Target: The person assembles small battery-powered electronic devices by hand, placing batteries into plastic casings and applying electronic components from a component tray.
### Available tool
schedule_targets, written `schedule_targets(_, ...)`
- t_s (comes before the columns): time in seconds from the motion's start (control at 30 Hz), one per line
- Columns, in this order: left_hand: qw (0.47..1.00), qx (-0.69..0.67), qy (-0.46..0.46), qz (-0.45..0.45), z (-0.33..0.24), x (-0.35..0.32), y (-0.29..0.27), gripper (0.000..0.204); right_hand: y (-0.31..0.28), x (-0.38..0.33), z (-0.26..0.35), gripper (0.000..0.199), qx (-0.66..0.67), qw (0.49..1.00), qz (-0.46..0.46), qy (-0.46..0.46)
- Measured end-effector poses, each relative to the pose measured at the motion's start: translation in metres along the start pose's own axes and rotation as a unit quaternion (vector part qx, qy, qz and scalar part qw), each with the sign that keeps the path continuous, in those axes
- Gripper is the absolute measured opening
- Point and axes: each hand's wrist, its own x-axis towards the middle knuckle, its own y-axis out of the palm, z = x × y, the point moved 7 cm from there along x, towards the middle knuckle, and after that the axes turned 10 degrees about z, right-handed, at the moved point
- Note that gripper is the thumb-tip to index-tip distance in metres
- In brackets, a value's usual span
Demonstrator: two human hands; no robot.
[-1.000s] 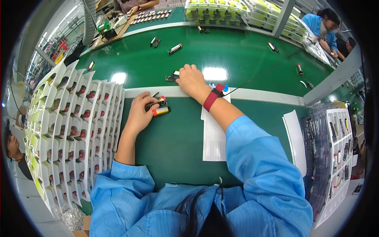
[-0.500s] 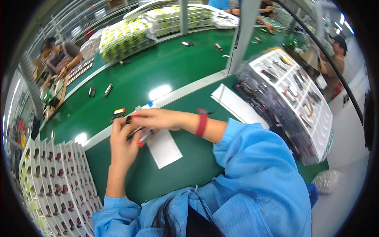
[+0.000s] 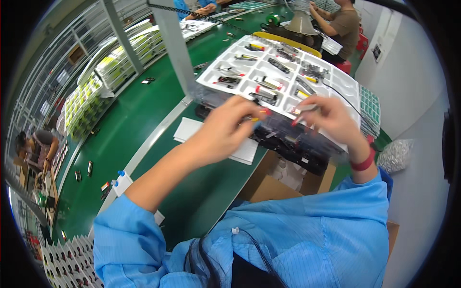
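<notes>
My left hand [image 3: 222, 128] is closed at the near edge of a white compartment tray [image 3: 220, 68]. A small yellow-and-red part [image 3: 258, 118] sticks out from its fingertips, blurred by motion. Over the tray's near right compartments, my right hand [image 3: 331, 120] has its fingers pinched together. Something small with red on it shows by those fingertips, too smeared to name. Small battery-like parts with wires lie in the tray's compartments, among them a red-ended one [image 3: 265, 91] and a black one [image 3: 278, 65]. The tray rests on a stack of dark, clear-walled trays [image 3: 307, 156].
A green conveyor belt [image 3: 129, 113] with scattered parts runs along the left. White sheets [image 3: 187, 128] lie on the table beside the stack. An open cardboard box [image 3: 271, 189] stands below. A metal post [image 3: 174, 48] rises beyond, and another person [image 3: 343, 29] sits at far right.
Both hands have moved right, from over the white card by the belt to the compartment tray, and have come apart. The view has turned right with them.
</notes>
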Motion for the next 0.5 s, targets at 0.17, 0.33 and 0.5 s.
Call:
schedule_targets(0.17, 0.949, 0.123, 0.288, -0.024, -0.058, 0.103, 0.085, 0.020, -0.125, -0.053, -0.062, 0.025, -0.050, 0.964, -0.262, -0.006)
schedule_targets(0.33, 0.941, 0.189, 0.277, 0.048, -0.047, 0.143, 0.158, 0.025, -0.136, -0.081, -0.112, 0.027, -0.023, 0.969, -0.244, -0.036)
schedule_targets(0.5, 0.913, 0.275, 0.300, 0.034, -0.046, 0.117, 0.164, 0.026, -0.106, -0.077, -0.092, 0.028, -0.182, 0.974, -0.138, -0.003)
